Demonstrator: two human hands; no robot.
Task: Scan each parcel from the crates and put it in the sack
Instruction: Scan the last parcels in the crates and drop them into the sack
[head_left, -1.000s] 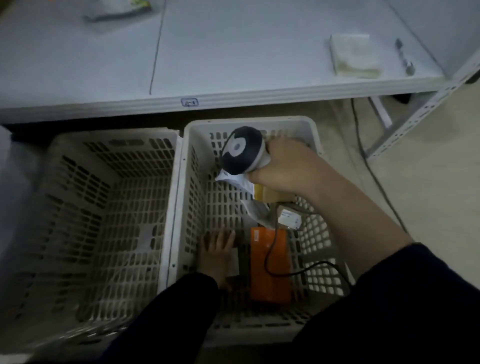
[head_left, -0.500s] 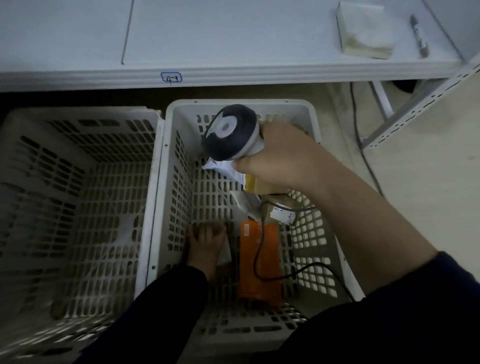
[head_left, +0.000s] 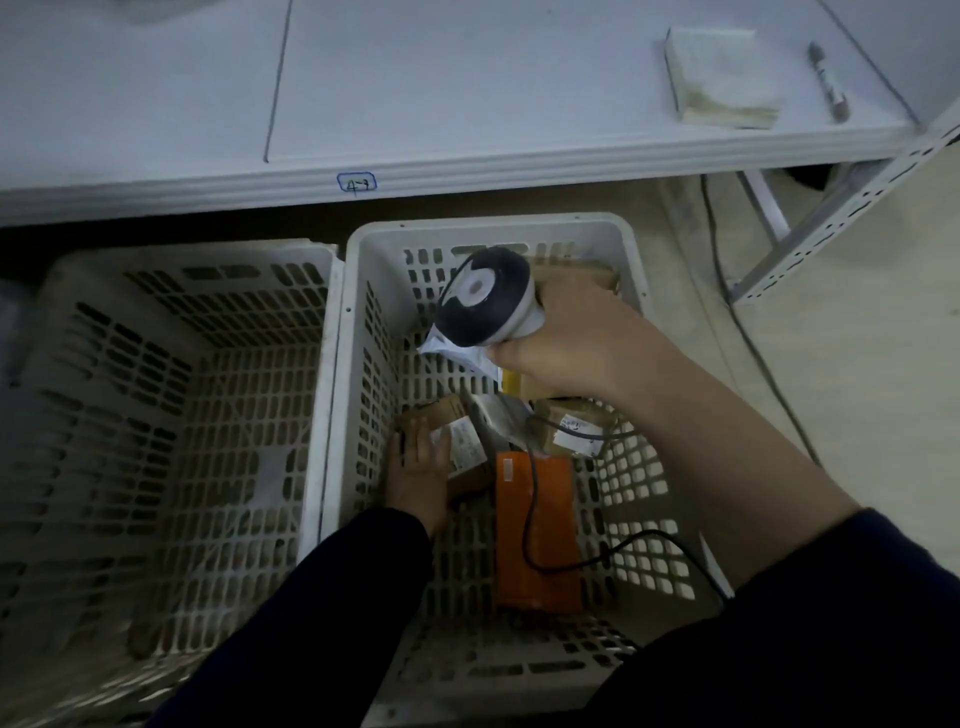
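In the right crate (head_left: 488, 226), an orange parcel (head_left: 537, 530) lies toward 6 o'clock. At 9 o'clock the left hand (head_left: 418, 480) lies on a brown parcel (head_left: 441, 415); I cannot tell whether it grasps it. Toward 12 o'clock the right hand (head_left: 571, 348) clenches the scanner (head_left: 485, 296).

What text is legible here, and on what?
"4-7", handwritten in a blue box on the table edge; last digit uncertain.
White label on the brown parcel at the left hand: blurred, unreadable.
White label on the right parcel: unreadable.
Orange parcel sticker: too small.
Scanner in the right hand: no text.
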